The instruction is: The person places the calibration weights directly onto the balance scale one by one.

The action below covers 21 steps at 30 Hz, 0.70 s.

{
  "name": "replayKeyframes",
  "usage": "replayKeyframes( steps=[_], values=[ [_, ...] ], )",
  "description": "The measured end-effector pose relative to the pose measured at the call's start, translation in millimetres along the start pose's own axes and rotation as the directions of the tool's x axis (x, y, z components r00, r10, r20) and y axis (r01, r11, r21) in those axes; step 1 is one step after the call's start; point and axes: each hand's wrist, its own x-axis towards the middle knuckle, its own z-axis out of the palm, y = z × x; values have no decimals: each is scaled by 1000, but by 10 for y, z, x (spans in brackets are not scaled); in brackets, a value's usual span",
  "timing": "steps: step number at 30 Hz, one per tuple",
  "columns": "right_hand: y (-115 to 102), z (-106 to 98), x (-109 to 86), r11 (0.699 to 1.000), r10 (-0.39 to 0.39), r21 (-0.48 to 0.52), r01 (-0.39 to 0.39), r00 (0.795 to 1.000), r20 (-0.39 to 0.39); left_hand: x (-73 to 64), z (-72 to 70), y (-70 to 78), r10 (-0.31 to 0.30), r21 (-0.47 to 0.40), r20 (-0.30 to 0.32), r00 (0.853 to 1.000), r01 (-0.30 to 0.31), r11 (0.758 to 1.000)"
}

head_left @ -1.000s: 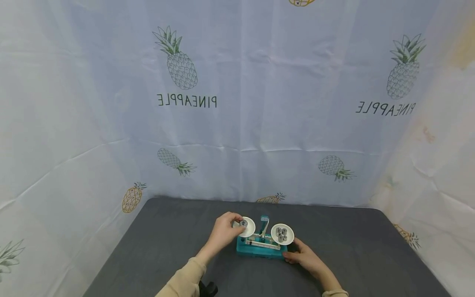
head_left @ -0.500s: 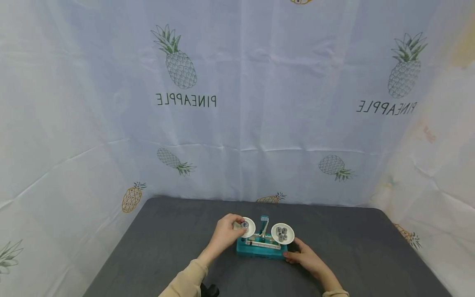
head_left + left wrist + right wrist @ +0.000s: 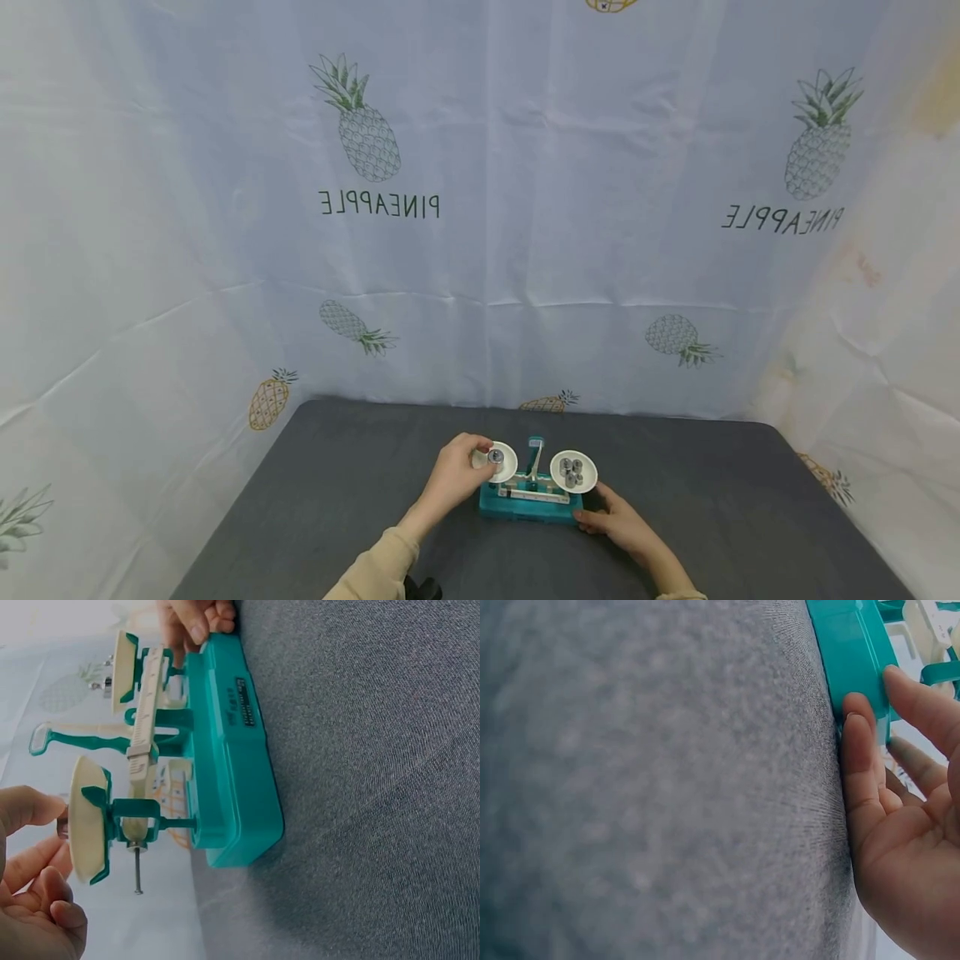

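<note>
A teal two-pan balance scale stands on the dark table. My left hand pinches a metal weight between thumb and finger at the scale's left pan. In the left wrist view, that weight touches or nearly touches the cream pan. Several metal weights stand together on the right pan. My right hand grips the right end of the scale's base; in the right wrist view its fingertips rest against the teal base.
A dark grey cloth covers the table. Pale curtains with pineapple prints hang behind it and along both sides. A black object shows by the left sleeve at the lower edge.
My left hand has shifted very slightly right and toward me with the weight, over the left pan. My right hand keeps its place at the base.
</note>
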Motion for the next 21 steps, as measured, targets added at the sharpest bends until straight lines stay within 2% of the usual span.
replayKeyframes(
  steps=[8, 12, 16, 21],
  values=[
    [-2, 6, -37, 998, 27, 54, -24, 998, -59, -3, -59, 1, 8, 24, -38, 999, -7, 1000],
    [-45, -25, -81, 999, 15, 41, -13, 998, -56, -18, -103, -19, 3, 46, -66, 998, 0, 999],
    [-106, -131, -145, 999, -26, -38, 22, 996, -89, -17, -150, -50, 18, 61, -89, 996, -13, 998],
    [-241, -352, -272, 974, -58, -225, 8, 974, -218, -39, -222, -113, 25, 91, -93, 995, -16, 996]
  ],
)
